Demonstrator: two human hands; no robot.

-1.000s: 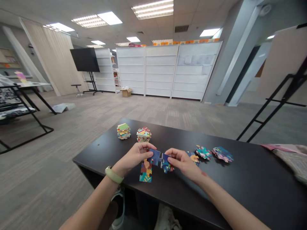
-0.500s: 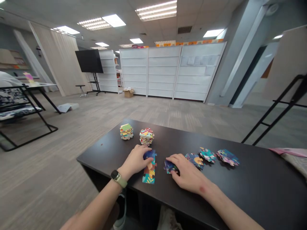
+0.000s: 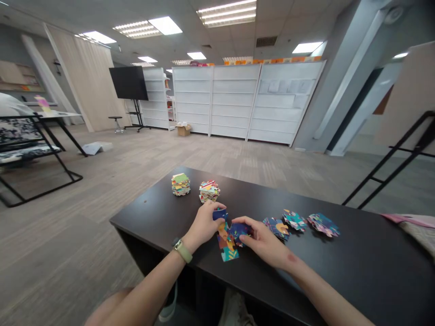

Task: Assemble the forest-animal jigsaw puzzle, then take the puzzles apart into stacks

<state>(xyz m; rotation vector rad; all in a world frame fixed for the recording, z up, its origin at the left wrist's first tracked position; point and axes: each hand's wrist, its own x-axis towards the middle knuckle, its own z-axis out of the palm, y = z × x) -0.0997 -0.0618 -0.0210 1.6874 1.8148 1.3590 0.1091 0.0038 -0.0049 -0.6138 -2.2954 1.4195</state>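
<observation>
My left hand [image 3: 205, 225] pinches the dark blue top end of a strip of joined puzzle pieces [image 3: 229, 246]. The strip slants across the black table, its teal end toward me. Between the thumb and fingers of my right hand [image 3: 263, 237] is a dark blue puzzle piece [image 3: 240, 232], close against the strip's right side; whether the two interlock I cannot tell. Just beyond my left hand stands a stack of puzzle pieces [image 3: 209, 191], with a green-topped stack [image 3: 181, 184] to its left. Right of my right hand lies a small pile with an orange shape [image 3: 277, 227].
Farther right on the black table [image 3: 367, 253] are a teal pile of pieces [image 3: 294, 220] and a blue-and-pink pile [image 3: 323, 224]. A pink-edged cloth [image 3: 413, 222] lies at the right edge. Black stand legs [image 3: 384, 176] rise behind the table.
My left hand has moved right, shifting and tilting the strip. My right hand has closed on a dark blue piece and brought it next to the strip. The view has shifted slightly.
</observation>
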